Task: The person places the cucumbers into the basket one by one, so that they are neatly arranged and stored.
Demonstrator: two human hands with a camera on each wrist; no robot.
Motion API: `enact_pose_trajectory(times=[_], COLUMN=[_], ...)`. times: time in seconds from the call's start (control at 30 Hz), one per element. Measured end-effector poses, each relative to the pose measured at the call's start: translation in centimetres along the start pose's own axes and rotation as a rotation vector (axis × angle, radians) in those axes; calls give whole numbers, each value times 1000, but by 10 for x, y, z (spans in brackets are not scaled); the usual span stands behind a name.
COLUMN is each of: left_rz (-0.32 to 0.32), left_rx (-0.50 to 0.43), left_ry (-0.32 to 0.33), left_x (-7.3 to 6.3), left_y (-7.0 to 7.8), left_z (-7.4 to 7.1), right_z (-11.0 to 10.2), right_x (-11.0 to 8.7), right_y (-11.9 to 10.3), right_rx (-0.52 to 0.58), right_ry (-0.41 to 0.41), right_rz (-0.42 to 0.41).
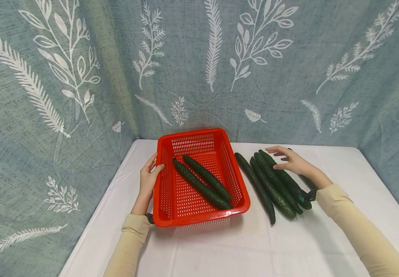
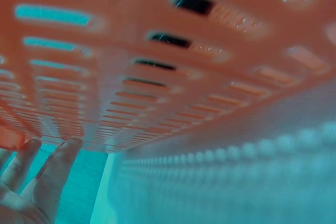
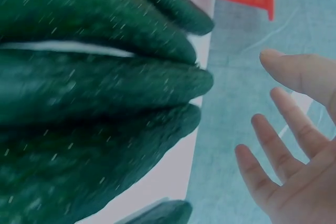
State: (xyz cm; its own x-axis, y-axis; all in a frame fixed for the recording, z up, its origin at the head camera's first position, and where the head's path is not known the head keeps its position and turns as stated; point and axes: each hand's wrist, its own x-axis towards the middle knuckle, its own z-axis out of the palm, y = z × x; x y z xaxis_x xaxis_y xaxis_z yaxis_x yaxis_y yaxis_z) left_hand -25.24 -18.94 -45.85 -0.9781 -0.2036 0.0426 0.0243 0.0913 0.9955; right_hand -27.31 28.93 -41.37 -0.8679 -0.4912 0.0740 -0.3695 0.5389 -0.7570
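Note:
My left hand (image 1: 148,177) rests against the left side of a red plastic basket (image 1: 201,222), its fingertips touching by the rim. In the left wrist view the fingers (image 2: 55,174) lie fairly straight against the slotted outer wall. Inside the basket are two dark green cucumbers, one cucumber (image 1: 206,176) beside another cucumber (image 1: 199,185). To the right, my right hand (image 1: 294,161) hovers over several cucumbers (image 1: 272,188) on the table. Its fingers (image 3: 275,150) are spread and relaxed, with nothing held. In the right wrist view, the cucumbers (image 3: 94,87) lie beside the hand, apart from it.
A white cloth covers the table (image 1: 199,254). Behind it and at the sides hangs a blue-green curtain (image 1: 192,104) with white leaf patterns. One cucumber (image 1: 255,184) lies close along the basket's right side; another cucumber (image 1: 308,181) is partly hidden under the right forearm.

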Motion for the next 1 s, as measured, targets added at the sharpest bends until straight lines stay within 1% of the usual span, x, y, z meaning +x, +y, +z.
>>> enact_pose_trajectory(times=[0.23,0.53,0.67,0.87,1.0], left_rz=[6,2,4,2,2], left_rx=[8,-16,-21,-20,-9], left_ry=[3,-1,-4,-3,-1], left_x=[0,-1,-1,-2,-2], left_y=[-1,0,0,0,0], left_z=[1,2,2,1,1], right_z=[-3,-12,-16,-21,-23], right_x=[-15,-32,-38,-44,-48], right_y=[15,35,41,52,59], right_rx=[-52,-56,-65,-133,-136], right_ry=[21,42,48,54,57], right_rz=[6,62,69,102,117])
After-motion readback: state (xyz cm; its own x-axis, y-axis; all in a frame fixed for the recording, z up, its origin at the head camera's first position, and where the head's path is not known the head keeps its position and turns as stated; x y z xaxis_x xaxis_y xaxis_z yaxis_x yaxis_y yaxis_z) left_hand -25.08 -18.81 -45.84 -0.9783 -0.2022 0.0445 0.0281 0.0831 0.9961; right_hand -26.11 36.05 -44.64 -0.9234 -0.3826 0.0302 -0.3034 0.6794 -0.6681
